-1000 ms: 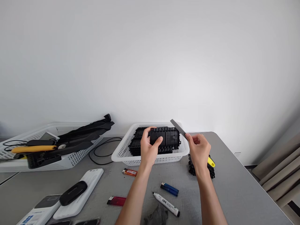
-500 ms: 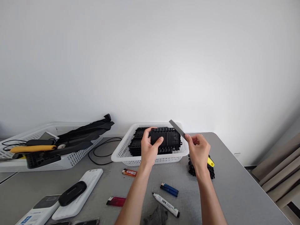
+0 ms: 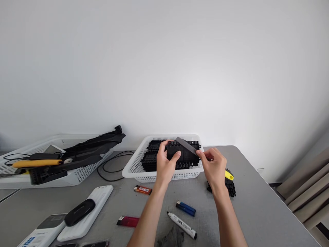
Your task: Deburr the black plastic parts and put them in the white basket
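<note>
My left hand (image 3: 167,161) is closed round the left end of a flat black plastic plate (image 3: 185,157) with toothed edges, thumb on its face. A flat grey strip (image 3: 187,145) is pinched between the thumb and fingers of my right hand (image 3: 213,164). The strip slants across the plate's upper part; whether it touches the surface I cannot tell. Beneath both hands stands a white perforated basket (image 3: 136,168), holding stacks of similar black plates (image 3: 149,159). A further black toothed pile (image 3: 230,187) with a yellow-handled tool (image 3: 229,175) on it is partly hidden by my right wrist.
On the grey table (image 3: 257,206) lie a blue lighter (image 3: 185,208), a red one (image 3: 128,221), an orange one (image 3: 143,189), a whiteboard marker (image 3: 182,225) and a grey cloth (image 3: 172,237). Further left are white boxes (image 3: 86,214), a black cable (image 3: 108,168) and a second basket (image 3: 84,171).
My right hand has moved left with the grey strip, which now lies across the view of the black plate instead of beyond its right corner. The left hand and plate have shifted slightly right.
</note>
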`<state>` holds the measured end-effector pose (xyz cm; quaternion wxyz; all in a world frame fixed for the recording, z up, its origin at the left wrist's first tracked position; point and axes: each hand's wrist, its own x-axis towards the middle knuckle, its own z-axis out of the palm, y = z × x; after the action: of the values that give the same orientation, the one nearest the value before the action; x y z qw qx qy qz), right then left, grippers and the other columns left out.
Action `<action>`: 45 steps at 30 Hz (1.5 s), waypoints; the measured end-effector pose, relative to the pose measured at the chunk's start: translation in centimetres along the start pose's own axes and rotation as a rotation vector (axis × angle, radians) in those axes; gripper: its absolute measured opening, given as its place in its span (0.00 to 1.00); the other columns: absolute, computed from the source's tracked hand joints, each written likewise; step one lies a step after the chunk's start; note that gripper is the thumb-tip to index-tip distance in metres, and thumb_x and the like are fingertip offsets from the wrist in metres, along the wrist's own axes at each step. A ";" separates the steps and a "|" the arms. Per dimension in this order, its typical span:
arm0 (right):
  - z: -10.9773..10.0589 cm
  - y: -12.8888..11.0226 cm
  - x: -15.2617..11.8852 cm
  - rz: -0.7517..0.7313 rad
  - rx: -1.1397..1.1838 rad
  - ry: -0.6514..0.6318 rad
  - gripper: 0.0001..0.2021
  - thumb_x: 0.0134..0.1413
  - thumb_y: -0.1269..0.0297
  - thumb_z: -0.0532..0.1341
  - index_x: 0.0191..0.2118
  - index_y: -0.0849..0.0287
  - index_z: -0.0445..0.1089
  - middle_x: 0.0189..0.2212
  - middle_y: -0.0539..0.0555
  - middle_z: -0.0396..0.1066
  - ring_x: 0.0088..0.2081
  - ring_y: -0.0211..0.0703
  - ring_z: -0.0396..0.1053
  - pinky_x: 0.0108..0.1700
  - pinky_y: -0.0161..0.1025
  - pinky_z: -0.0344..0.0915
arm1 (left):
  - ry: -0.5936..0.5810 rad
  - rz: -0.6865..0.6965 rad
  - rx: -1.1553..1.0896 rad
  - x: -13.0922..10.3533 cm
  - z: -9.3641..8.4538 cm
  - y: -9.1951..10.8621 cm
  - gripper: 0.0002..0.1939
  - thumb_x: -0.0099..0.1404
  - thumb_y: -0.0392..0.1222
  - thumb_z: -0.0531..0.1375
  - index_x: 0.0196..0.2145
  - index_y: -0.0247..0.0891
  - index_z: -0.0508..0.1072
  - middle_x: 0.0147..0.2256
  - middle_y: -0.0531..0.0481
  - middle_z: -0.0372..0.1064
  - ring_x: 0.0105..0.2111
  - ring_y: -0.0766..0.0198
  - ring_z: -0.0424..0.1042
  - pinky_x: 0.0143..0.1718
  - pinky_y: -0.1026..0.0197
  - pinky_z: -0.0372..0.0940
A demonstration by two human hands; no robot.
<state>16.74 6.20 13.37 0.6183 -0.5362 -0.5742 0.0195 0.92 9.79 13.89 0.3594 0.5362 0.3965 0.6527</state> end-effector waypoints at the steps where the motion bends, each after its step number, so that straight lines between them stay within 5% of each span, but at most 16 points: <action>1: 0.2 -0.3 -0.1 -0.015 0.011 -0.025 0.21 0.59 0.48 0.62 0.22 0.58 0.66 0.21 0.49 0.64 0.24 0.37 0.59 0.28 0.35 0.56 | -0.001 0.008 0.020 -0.1 0.1 0.0 0.21 0.54 0.41 0.65 0.46 0.41 0.68 0.41 0.47 0.71 0.43 0.56 0.72 0.45 0.56 0.67; 7: 0.3 -0.1 -0.1 0.007 -0.019 -0.023 0.23 0.58 0.46 0.62 0.21 0.58 0.66 0.21 0.50 0.64 0.24 0.38 0.60 0.28 0.35 0.55 | 0.007 -0.030 -0.023 -0.1 0.2 0.3 0.22 0.53 0.41 0.66 0.45 0.41 0.68 0.40 0.48 0.71 0.42 0.57 0.73 0.45 0.57 0.67; 11: -0.9 1.1 0.5 0.188 0.001 0.098 0.23 0.58 0.44 0.61 0.23 0.59 0.66 0.22 0.50 0.64 0.23 0.38 0.59 0.26 0.35 0.54 | 0.004 -0.087 -0.084 0.0 -0.2 0.6 0.24 0.52 0.43 0.67 0.46 0.41 0.67 0.37 0.50 0.71 0.38 0.59 0.73 0.42 0.57 0.68; 15: -1.4 0.9 0.6 0.359 0.123 0.065 0.23 0.60 0.42 0.57 0.35 0.61 0.69 0.28 0.52 0.66 0.19 0.34 0.52 0.21 0.35 0.48 | -0.029 -0.064 -0.012 -0.1 -0.3 0.6 0.22 0.54 0.43 0.66 0.46 0.41 0.68 0.39 0.48 0.72 0.40 0.58 0.73 0.43 0.56 0.68; 22: -0.3 -0.3 0.1 0.313 0.027 -0.011 0.27 0.46 0.41 0.66 0.45 0.58 0.70 0.37 0.55 0.66 0.31 0.42 0.64 0.29 0.35 0.59 | -0.139 0.066 0.186 -1.2 1.1 1.2 0.18 0.57 0.38 0.63 0.47 0.42 0.70 0.43 0.46 0.73 0.42 0.56 0.73 0.46 0.55 0.66; 29: -0.6 0.9 0.6 0.376 0.225 -0.137 0.25 0.47 0.41 0.65 0.35 0.63 0.74 0.27 0.53 0.67 0.24 0.39 0.60 0.25 0.35 0.55 | -0.157 -0.070 0.011 -0.6 0.5 1.3 0.21 0.56 0.42 0.65 0.47 0.41 0.69 0.38 0.47 0.74 0.39 0.55 0.75 0.41 0.55 0.69; 33: -0.6 0.8 0.6 0.552 0.474 -0.239 0.26 0.45 0.41 0.67 0.34 0.63 0.74 0.16 0.44 0.53 0.18 0.32 0.44 0.20 0.34 0.45 | -0.190 -0.152 -0.040 -0.1 -0.3 1.4 0.23 0.54 0.45 0.66 0.48 0.41 0.68 0.37 0.47 0.74 0.37 0.55 0.75 0.38 0.55 0.69; 35: -0.4 0.7 0.5 0.597 0.562 -0.259 0.26 0.43 0.41 0.68 0.33 0.63 0.73 0.15 0.42 0.47 0.18 0.31 0.41 0.19 0.33 0.41 | -0.190 -0.137 0.056 -0.1 -0.3 1.5 0.25 0.54 0.48 0.67 0.48 0.41 0.69 0.41 0.46 0.74 0.41 0.52 0.74 0.40 0.55 0.68; 40: -0.1 0.9 0.3 0.568 0.531 -0.258 0.25 0.41 0.43 0.70 0.31 0.64 0.74 0.14 0.43 0.50 0.18 0.31 0.43 0.19 0.33 0.42 | -0.053 -0.066 0.401 -0.3 0.0 1.6 0.26 0.51 0.57 0.69 0.45 0.43 0.73 0.43 0.45 0.74 0.44 0.48 0.72 0.41 0.55 0.65; 45: -0.2 0.9 0.4 0.591 0.589 -0.298 0.24 0.42 0.43 0.70 0.31 0.63 0.72 0.15 0.42 0.46 0.18 0.30 0.40 0.19 0.32 0.39 | -0.100 -0.157 0.062 -0.1 -0.1 1.5 0.26 0.56 0.59 0.64 0.48 0.40 0.75 0.41 0.45 0.75 0.41 0.53 0.72 0.40 0.58 0.65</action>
<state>17.52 6.69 13.07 0.6232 -0.4694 -0.4491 0.4354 0.75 9.08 15.22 0.4118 0.5463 0.4388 0.5826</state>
